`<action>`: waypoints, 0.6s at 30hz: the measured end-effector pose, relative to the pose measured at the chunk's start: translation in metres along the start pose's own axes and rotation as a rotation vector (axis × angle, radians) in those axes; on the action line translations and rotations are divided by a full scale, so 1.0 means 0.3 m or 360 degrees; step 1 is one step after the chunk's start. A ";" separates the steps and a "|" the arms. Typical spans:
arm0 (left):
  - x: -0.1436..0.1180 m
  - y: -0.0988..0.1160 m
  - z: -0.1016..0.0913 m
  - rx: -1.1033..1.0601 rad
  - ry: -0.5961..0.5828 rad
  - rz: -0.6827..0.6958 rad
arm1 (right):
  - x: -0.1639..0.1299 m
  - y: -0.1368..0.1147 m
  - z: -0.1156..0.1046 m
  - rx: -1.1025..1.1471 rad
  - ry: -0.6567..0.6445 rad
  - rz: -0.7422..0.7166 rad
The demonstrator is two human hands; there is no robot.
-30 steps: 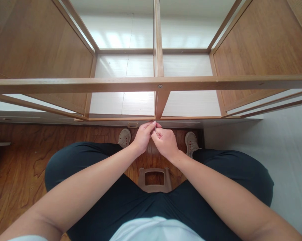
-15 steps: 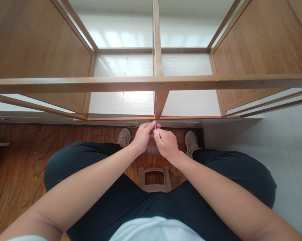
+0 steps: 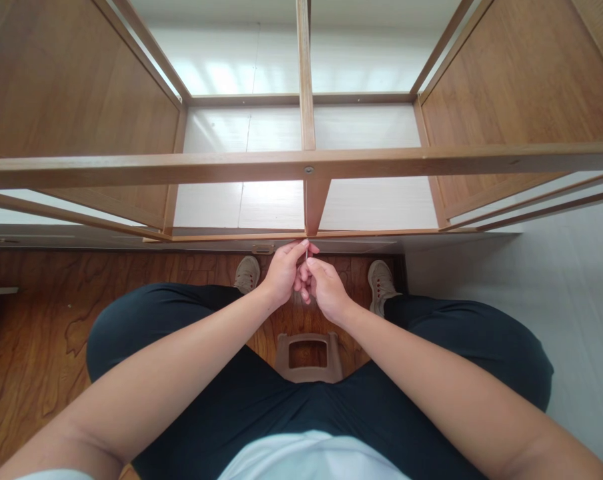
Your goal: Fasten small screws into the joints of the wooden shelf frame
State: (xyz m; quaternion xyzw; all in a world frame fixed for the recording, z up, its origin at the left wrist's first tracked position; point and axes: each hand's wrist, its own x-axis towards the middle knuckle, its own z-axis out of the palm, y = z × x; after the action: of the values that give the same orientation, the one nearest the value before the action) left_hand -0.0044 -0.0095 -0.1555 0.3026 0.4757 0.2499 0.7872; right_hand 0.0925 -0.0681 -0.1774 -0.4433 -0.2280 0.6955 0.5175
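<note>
A thin metal rod, perhaps a hex key, stands between my fingertips just under the lower front rail of a wooden frame. My right hand pinches its near end between thumb and finger, the other fingers loosely curled. Thumb and forefinger of my left hand close around the far end, close to the foot of the middle crosspiece. Whether the tip sits in a screw is hidden by my fingers. Directly above, a round screw head shows in the upper front rail.
Wooden side panels flank the frame left and right. The frame stands on a white surface with a grey front edge. Below me are a brown plastic stool, my shoes and a wood-patterned floor.
My right hand has turned a little and its lower fingers have loosened, showing below the left palm. Both hands remain at the same rod. The view has shifted slightly.
</note>
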 end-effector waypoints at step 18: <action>-0.022 -0.020 0.017 0.0083 -0.0004 0.0100 | -0.027 0.007 -0.017 -0.0400 0.0004 -0.0102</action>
State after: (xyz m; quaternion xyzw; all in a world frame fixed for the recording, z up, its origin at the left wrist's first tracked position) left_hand -0.0020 -0.0195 -0.1540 0.3381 0.4713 0.2614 0.7715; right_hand 0.0964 -0.0772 -0.1786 -0.4980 -0.3268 0.6441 0.4799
